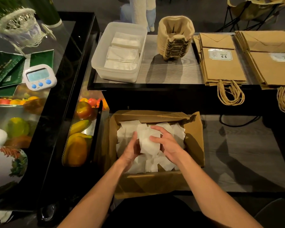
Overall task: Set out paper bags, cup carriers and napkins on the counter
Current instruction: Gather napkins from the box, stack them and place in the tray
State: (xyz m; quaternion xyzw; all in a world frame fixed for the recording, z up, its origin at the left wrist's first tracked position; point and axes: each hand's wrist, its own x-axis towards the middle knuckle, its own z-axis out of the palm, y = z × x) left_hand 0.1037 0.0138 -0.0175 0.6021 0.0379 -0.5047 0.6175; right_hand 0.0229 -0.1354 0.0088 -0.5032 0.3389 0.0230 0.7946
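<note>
Inside cardboard box, below tabletop: napkin stack, held between left hand and right hand, grip of both curled round it. Step: napkin restock. Next, likely: lift clear, lay into plastic tub.
</note>
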